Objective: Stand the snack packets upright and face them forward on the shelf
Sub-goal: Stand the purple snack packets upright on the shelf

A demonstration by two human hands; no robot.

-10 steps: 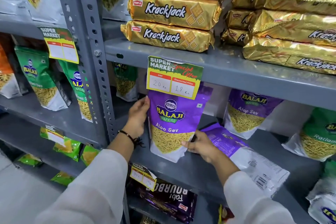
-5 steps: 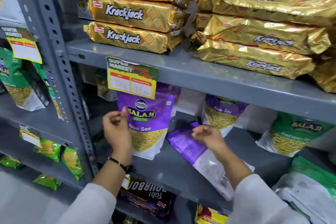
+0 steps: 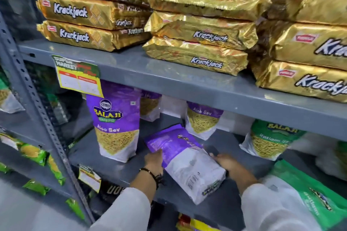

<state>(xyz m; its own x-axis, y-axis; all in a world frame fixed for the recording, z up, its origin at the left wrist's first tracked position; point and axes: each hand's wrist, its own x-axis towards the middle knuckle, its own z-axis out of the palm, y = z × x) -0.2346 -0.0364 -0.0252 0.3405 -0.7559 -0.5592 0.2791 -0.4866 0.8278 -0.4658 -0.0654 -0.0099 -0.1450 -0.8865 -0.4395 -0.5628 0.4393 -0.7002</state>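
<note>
Head view: I am gripping the lying purple packet (image 3: 185, 163) at lower centre with my left hand (image 3: 154, 161) and right hand (image 3: 226, 163) on the shelf (image 3: 221, 210).

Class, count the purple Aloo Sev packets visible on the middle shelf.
4: front-left upright packet; partly hidden packet behind it; upright packet further back; lying packet between both hands. More may be hidden.

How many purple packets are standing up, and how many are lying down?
Standing purple packets: 3
Lying purple packet: 1
Total: 4
</note>
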